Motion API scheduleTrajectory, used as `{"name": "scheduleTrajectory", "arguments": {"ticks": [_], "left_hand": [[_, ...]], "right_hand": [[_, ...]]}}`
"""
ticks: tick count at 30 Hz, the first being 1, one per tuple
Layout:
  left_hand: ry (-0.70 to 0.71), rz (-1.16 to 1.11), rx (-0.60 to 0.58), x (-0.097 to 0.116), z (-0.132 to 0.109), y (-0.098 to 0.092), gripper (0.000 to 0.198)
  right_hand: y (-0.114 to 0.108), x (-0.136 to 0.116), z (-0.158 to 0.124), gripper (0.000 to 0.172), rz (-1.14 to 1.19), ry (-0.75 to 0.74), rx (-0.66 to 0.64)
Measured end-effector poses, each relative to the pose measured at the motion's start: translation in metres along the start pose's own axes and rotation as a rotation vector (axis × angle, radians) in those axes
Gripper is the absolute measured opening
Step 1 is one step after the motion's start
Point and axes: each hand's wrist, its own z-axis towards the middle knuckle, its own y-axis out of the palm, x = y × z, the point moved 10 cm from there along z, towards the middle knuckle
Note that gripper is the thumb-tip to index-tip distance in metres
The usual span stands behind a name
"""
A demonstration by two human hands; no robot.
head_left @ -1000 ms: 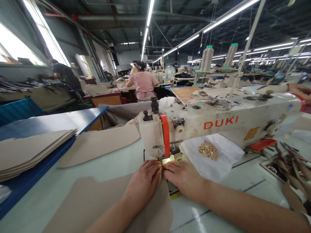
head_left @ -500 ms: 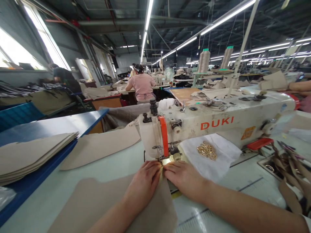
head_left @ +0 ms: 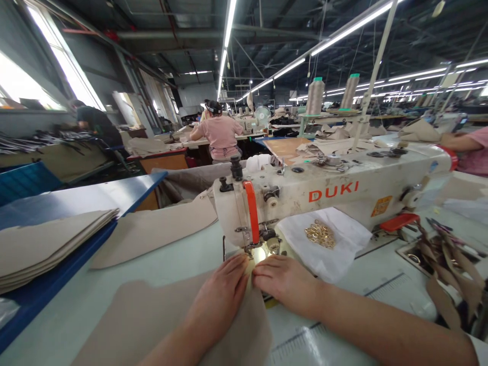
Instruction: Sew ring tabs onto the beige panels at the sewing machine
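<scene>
Left hand [head_left: 223,292] lies over a beige panel [head_left: 152,310], fingers close together, tips at the needle area of the white sewing machine [head_left: 324,206] marked DUKI. Right hand [head_left: 287,282] is just beside it on the machine side, fingers bunched and bent, tips near the panel's edge. Narrow gap between the two sets of fingertips. Can't tell whether either hand pinches the fabric or only presses it; fingertip undersides hidden.

Panel lies mostly flat on the pale surface [head_left: 183,259], left of and in front of the machine, one corner in under the needle area. Small lamp [head_left: 260,254] glows there. Red strip [head_left: 250,211] runs down the machine head.

Right of the head: white cloth [head_left: 343,239] with a pile of gold rings [head_left: 319,234] on top, below the machine arm. Further right, red tray [head_left: 399,221] and brown straps [head_left: 446,264]. Ruler marks [head_left: 385,285] on the surface near the right forearm.

Left: another beige panel [head_left: 160,231] behind the first; panel stack [head_left: 49,244] on a blue-edged table [head_left: 114,195].

Background: seated person in pink [head_left: 223,132], person in dark clothes [head_left: 95,122] at left, pink sleeve [head_left: 476,147] at right edge, two thread cones [head_left: 315,96].
</scene>
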Motion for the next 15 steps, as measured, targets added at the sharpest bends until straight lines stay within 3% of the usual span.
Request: {"name": "scheduleTrajectory", "arguments": {"ticks": [15], "left_hand": [[0.022,0.032,0.001,-0.003,0.0034,0.0011,0.031]], "right_hand": [[-0.0001,0.0051,0.0033,0.009,0.032,0.029,0.004]]}}
